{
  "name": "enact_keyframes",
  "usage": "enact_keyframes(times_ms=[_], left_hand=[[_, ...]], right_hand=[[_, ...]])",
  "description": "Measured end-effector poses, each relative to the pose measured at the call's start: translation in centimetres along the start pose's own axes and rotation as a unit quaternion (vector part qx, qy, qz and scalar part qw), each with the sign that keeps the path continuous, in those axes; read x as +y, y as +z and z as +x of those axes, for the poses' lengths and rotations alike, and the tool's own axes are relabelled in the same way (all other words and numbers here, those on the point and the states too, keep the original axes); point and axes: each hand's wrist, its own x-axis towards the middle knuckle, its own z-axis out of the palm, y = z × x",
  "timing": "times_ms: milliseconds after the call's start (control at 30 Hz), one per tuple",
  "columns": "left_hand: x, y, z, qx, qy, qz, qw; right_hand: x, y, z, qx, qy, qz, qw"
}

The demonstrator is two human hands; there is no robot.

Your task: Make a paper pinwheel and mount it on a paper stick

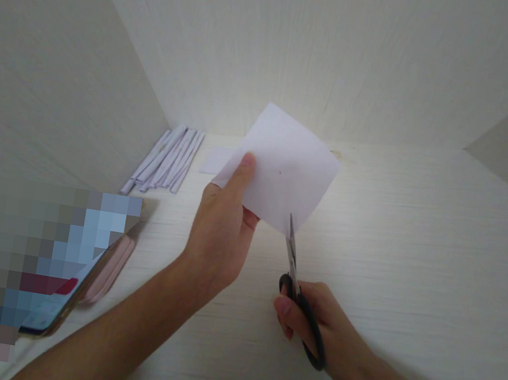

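- Phone in pink case (97, 281): near left, leaning on the wall, screen blurred.
- Paper strips (167, 158): bundled at far left.
- Left hand (221, 230): pinching white paper sheet (286, 169), raised above desk (419, 242).
- Right hand (323, 329): closed around black-handled scissors (298, 293); blade tip meets sheet's near edge.

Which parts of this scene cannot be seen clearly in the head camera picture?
- Phone in pink case, head view: screen blurred by pixel blocks.
- Black-handled scissors: handle loops partly hidden by right hand.
- White paper sheet: corner covered by left hand.
- Small paper scrap: partly behind the sheet.
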Motion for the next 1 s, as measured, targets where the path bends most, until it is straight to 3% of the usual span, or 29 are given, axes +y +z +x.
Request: enact_keyframes(times_ms=[167, 600, 1000], left_hand=[[-0.12, -0.14, -0.07, -0.018, 0.024, -0.001, 1.000], [-0.10, -0.08, -0.05, 0.014, 0.012, 0.028, 0.999], [-0.10, -0.27, -0.09, 0.003, 0.019, 0.022, 1.000]], right_hand=[[0.10, 0.08, -0.04, 0.001, 0.000, 0.000, 1.000], [0.40, 0.25, -0.01, 0.002, -0.002, 0.004, 1.000], [0.69, 0.36, 0.15, 0.009, -0.001, -0.013, 1.000]])
